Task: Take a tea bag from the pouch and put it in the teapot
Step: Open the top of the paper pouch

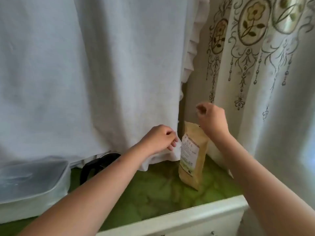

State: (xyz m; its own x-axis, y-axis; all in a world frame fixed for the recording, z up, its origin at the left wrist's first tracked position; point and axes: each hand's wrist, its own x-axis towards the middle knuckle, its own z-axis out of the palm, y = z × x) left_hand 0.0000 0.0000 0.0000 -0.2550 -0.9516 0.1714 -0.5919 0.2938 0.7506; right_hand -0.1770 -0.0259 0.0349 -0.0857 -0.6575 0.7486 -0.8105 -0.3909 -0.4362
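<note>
A tan paper pouch (193, 160) with a white label stands upright on the green surface, close to the curtains. My right hand (212, 119) hovers just above the pouch's top with its fingertips pinched together; blur hides whether anything small is between them. My left hand (159, 139) is just left of the pouch, fingers curled on the edge of the white curtain (177, 147). The dark teapot (95, 165) sits at the left, showing its black handle and lid rim, and is partly hidden by my left forearm and the curtain's hem.
A clear plastic lidded box (32, 183) stands at the far left. The green cloth-covered top (153, 189) ends at a white front edge (187, 218). A plain white curtain hangs behind, and an embroidered one (255, 57) at the right.
</note>
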